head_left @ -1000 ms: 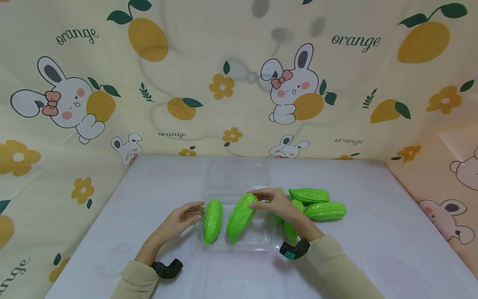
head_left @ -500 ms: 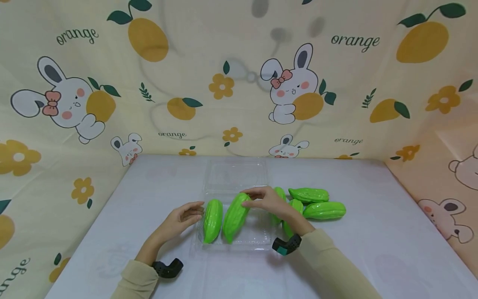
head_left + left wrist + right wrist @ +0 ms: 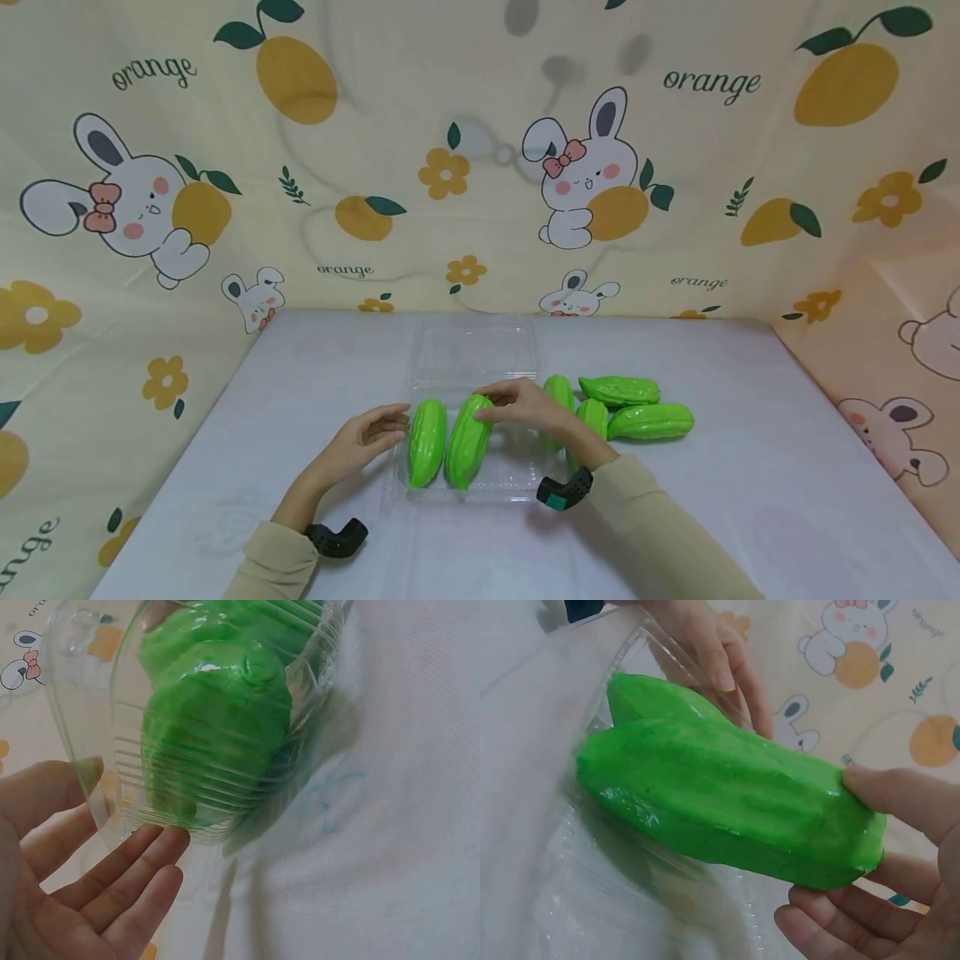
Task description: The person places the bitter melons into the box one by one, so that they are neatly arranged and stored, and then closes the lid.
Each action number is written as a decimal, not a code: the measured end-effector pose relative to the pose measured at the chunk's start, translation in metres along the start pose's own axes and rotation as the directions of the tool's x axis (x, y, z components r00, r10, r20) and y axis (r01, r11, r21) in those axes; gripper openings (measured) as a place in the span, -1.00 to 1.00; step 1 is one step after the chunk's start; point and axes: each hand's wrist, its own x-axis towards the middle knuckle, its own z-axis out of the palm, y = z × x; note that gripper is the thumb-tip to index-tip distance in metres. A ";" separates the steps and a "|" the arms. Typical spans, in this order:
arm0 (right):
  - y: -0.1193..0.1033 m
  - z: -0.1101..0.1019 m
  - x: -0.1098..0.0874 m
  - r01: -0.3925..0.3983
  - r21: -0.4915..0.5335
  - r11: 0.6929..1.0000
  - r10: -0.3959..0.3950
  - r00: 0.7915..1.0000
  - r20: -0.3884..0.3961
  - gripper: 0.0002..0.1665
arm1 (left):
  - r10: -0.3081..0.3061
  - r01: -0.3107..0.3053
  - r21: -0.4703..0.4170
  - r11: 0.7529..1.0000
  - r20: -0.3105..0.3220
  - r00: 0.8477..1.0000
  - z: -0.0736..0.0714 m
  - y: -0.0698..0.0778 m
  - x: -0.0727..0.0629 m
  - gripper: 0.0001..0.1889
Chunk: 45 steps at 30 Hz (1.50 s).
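Observation:
In the head view, my right hand pinches the upper end of a glossy green bitter melon with ridged skin. Its lower, pointed end slants down over the clear plastic box. The right wrist view has the thumb on one side of this bitter melon and fingers under its blunt end. Another bitter melon lies along the left wall inside the box, beside the held one. At that wall, my left hand has its loosely extended fingertips against the clear plastic.
Right of the box, several more bitter melons lie in a loose group on the white tabletop. The box's transparent lid is folded back behind it. A printed cloth stands along the back and sides.
My right hand has moved left with the bitter melon, bringing it down closer beside the one in the box. The left hand has stayed in place.

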 end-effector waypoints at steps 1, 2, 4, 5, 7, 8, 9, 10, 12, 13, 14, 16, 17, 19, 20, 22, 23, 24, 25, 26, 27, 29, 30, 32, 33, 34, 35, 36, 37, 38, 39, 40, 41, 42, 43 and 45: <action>-0.001 0.001 0.000 -0.004 -0.005 1.000 0.003 1.000 -0.003 -0.40 | 0.001 -0.001 0.000 1.000 0.000 1.000 0.000 0.000 0.000 -0.46; -0.002 0.002 0.000 -0.007 -0.002 1.000 0.007 1.000 -0.005 -0.39 | 0.002 -0.002 0.000 1.000 -0.001 1.000 0.000 0.000 0.000 -0.46; -0.002 0.003 0.001 -0.026 0.017 1.000 0.026 1.000 -0.015 -0.39 | 0.002 -0.002 0.001 1.000 -0.002 1.000 0.000 -0.001 0.000 -0.46; -0.003 0.004 0.001 -0.042 0.034 0.999 0.042 0.999 -0.021 -0.40 | 0.002 -0.002 0.002 1.000 -0.003 1.000 0.000 -0.001 0.000 -0.46; -0.003 0.005 0.002 -0.064 0.060 0.996 0.066 0.997 -0.036 -0.44 | 0.004 -0.004 0.004 1.000 -0.004 1.000 0.000 0.000 0.000 -0.46; -0.003 0.006 0.002 -0.068 0.074 0.995 0.072 0.997 -0.041 -0.47 | 0.007 -0.007 0.004 1.000 -0.005 1.000 0.001 0.000 0.000 -0.46; -0.002 0.007 0.003 -0.073 0.085 0.994 0.077 0.996 -0.045 -0.49 | 0.009 -0.009 0.005 1.000 -0.006 1.000 0.001 0.000 0.000 -0.46; -0.001 0.007 0.003 -0.075 0.093 0.993 0.080 0.996 -0.046 -0.51 | 0.010 -0.010 0.005 1.000 -0.007 1.000 0.001 0.001 0.000 -0.46; 0.001 0.009 0.004 -0.068 0.086 0.994 0.072 0.996 -0.050 -0.53 | 0.011 -0.011 0.006 1.000 -0.008 1.000 0.001 0.001 0.000 -0.46; 0.001 0.009 0.004 -0.061 0.084 0.995 0.066 0.997 -0.050 -0.52 | 0.012 -0.012 0.005 1.000 -0.009 1.000 0.001 0.001 0.000 -0.46; 0.002 0.010 0.004 -0.049 0.073 0.996 0.053 0.998 -0.046 -0.51 | 0.013 -0.013 0.005 1.000 -0.010 1.000 0.001 0.002 0.000 -0.46; 0.002 0.012 0.004 -0.034 0.051 0.998 0.036 0.999 -0.035 -0.46 | 0.013 -0.013 0.007 1.000 -0.012 1.000 0.001 0.002 0.000 -0.46; 0.002 0.013 0.004 -0.030 0.042 0.999 0.031 0.999 -0.027 -0.42 | 0.014 -0.014 0.008 1.000 -0.012 1.000 0.001 0.002 0.000 -0.47; 0.002 0.015 0.004 -0.031 0.028 0.999 0.031 1.000 -0.007 -0.36 | 0.017 -0.017 0.010 1.000 -0.013 1.000 0.001 0.002 0.000 -0.47; 0.002 0.016 0.004 -0.029 0.024 0.999 0.029 1.000 0.006 -0.32 | 0.018 -0.018 0.011 1.000 -0.013 1.000 0.001 0.002 0.000 -0.47; 0.001 0.019 0.004 -0.042 0.041 0.998 0.041 0.999 0.014 -0.27 | 0.017 -0.017 0.012 1.000 -0.012 1.000 0.001 0.002 -0.001 -0.47; 0.002 0.020 0.004 -0.049 0.050 0.998 0.048 0.999 0.011 -0.26 | 0.017 -0.017 0.011 1.000 -0.013 1.000 0.001 0.002 -0.001 -0.47; 0.002 0.022 0.005 -0.055 0.059 0.997 0.055 0.998 0.005 -0.25 | 0.016 -0.016 0.009 1.000 -0.013 1.000 0.001 0.001 -0.001 -0.47; 0.002 0.023 0.005 -0.061 0.071 0.996 0.062 0.998 -0.004 -0.25 | 0.016 -0.016 0.008 1.000 -0.013 1.000 0.001 0.001 -0.001 -0.47; 0.002 0.024 0.005 -0.066 0.084 0.994 0.068 0.998 -0.014 -0.26 | 0.015 -0.015 0.009 1.000 -0.013 1.000 0.002 0.001 0.000 -0.46; 0.002 0.025 0.005 -0.071 0.092 0.993 0.074 0.997 -0.028 -0.26 | 0.014 -0.014 0.009 1.000 -0.014 1.000 0.002 0.001 0.000 -0.46; 0.002 0.026 0.006 -0.083 0.099 0.992 0.088 0.995 -0.047 -0.28 | 0.015 -0.015 0.010 1.000 -0.017 1.000 0.002 0.001 0.000 -0.47; 0.003 0.026 0.006 -0.083 0.098 0.992 0.088 0.995 -0.050 -0.29 | 0.014 -0.013 0.012 1.000 -0.018 1.000 0.002 0.000 0.000 -0.47; 0.003 0.026 0.006 -0.088 0.102 0.991 0.094 0.994 -0.048 -0.30 | 0.013 -0.013 0.015 1.000 -0.021 1.000 0.002 0.000 0.000 -0.48; 0.003 0.026 0.006 -0.091 0.104 0.990 0.096 0.994 -0.046 -0.30 | 0.013 -0.013 0.014 1.000 -0.021 1.000 0.002 0.000 0.000 -0.48; 0.003 0.026 0.006 -0.098 0.107 0.989 0.104 0.994 -0.044 -0.32 | 0.012 -0.012 0.012 1.000 -0.021 1.000 0.002 -0.001 0.000 -0.48; 0.003 0.026 0.006 -0.101 0.107 0.989 0.106 0.994 -0.041 -0.33 | 0.012 -0.012 0.011 1.000 -0.021 1.000 0.002 -0.001 0.000 -0.48; 0.003 0.026 0.006 -0.103 0.103 0.989 0.108 0.993 -0.039 -0.35 | 0.011 -0.011 0.011 1.000 -0.020 1.000 0.002 -0.001 0.000 -0.48; 0.002 0.026 0.006 -0.108 0.098 0.989 0.113 0.993 -0.041 -0.37 | 0.011 -0.010 0.010 1.000 -0.020 1.000 0.002 -0.001 0.000 -0.47; 0.002 0.025 0.006 -0.108 0.089 0.990 0.112 0.993 -0.042 -0.39 | 0.011 -0.011 0.008 1.000 -0.018 1.000 0.002 -0.001 0.000 -0.47; 0.002 0.025 0.005 -0.108 0.078 0.991 0.112 0.993 -0.043 -0.40 | 0.011 -0.011 0.009 1.000 -0.017 1.000 0.002 -0.001 0.000 -0.47; 0.002 0.025 0.005 -0.108 0.067 0.992 0.111 0.993 -0.044 -0.42 | 0.011 -0.011 0.009 1.000 -0.017 1.000 0.002 -0.001 0.000 -0.47; 0.002 0.025 0.005 -0.102 0.052 0.993 0.104 0.994 -0.041 -0.42 | 0.013 -0.013 0.010 1.000 -0.016 1.000 0.002 -0.001 0.000 -0.47; 0.002 0.025 0.004 -0.100 0.044 0.994 0.102 0.994 -0.040 -0.42 | 0.013 -0.013 0.011 1.000 -0.016 1.000 0.002 -0.001 0.000 -0.47; 0.002 0.025 0.004 -0.100 0.041 0.994 0.102 0.994 -0.038 -0.42 | 0.014 -0.014 0.011 1.000 -0.015 1.000 0.002 -0.001 0.000 -0.47; 0.003 0.024 0.003 -0.104 0.035 0.994 0.106 0.994 -0.037 -0.41 | 0.015 -0.015 0.013 1.000 -0.015 1.000 0.002 -0.001 0.000 -0.48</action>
